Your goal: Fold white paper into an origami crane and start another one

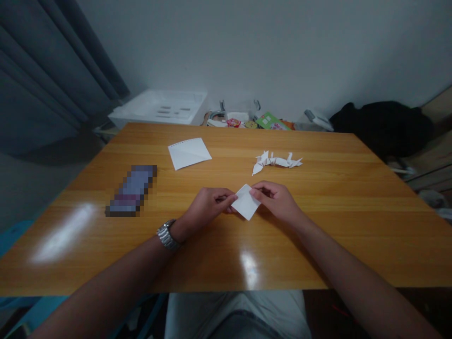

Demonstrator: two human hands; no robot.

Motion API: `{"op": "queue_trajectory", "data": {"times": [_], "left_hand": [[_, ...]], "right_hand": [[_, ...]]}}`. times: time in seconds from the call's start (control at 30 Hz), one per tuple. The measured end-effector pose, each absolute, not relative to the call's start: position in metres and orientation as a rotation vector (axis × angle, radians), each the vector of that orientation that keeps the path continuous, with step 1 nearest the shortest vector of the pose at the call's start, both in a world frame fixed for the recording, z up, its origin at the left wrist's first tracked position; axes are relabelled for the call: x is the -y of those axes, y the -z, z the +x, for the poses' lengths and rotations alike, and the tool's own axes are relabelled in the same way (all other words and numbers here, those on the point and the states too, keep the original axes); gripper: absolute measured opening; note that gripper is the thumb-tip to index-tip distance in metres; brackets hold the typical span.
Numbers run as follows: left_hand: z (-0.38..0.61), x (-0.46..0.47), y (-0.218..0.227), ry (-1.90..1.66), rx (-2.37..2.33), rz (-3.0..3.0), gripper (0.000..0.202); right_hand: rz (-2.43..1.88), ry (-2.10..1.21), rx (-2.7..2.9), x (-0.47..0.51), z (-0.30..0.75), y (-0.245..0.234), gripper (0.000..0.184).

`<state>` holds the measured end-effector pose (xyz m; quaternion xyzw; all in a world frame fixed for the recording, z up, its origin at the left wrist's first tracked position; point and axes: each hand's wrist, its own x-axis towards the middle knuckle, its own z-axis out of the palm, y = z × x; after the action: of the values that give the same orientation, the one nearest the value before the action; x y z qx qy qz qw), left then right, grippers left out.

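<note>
A small folded white paper square (246,202) lies on the wooden table (318,226), turned like a diamond. My left hand (206,206), with a metal watch (167,235) on its wrist, pinches the paper's left corner. My right hand (277,200) pinches its upper right edge. Both hands have their fingers curled closed on the paper. Folded white paper figures (275,162) lie beyond my right hand. A flat white sheet (189,153) with a crease lies farther back to the left.
A blurred dark rectangular object (131,190) lies on the table's left side. Behind the table stand a white box (160,108), small colourful packets (254,121) and a black bag (381,125). Grey curtains (42,70) hang at left.
</note>
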<state>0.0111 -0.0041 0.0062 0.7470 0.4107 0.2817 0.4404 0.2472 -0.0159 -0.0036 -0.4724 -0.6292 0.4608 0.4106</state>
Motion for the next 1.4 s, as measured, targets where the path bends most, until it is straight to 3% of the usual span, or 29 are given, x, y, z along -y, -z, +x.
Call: {"op": "queue_trajectory", "data": {"times": [0.63, 0.93, 1.4], "left_hand": [[0.013, 0.008, -0.007, -0.587, -1.069, 2.172, 0.033], [0.017, 0.007, 0.003, -0.781, -1.046, 2.088, 0.023], [0.016, 0.006, -0.001, -0.780, -0.963, 2.145, 0.013]], "right_hand": [[-1.172, -1.151, 1.553, 0.021, 0.241, 0.002, 0.023], [-1.155, -1.139, 1.577, 0.021, 0.238, 0.004, 0.021], [-1.150, -1.211, 1.667, 0.020, 0.239, 0.004, 0.023]]}}
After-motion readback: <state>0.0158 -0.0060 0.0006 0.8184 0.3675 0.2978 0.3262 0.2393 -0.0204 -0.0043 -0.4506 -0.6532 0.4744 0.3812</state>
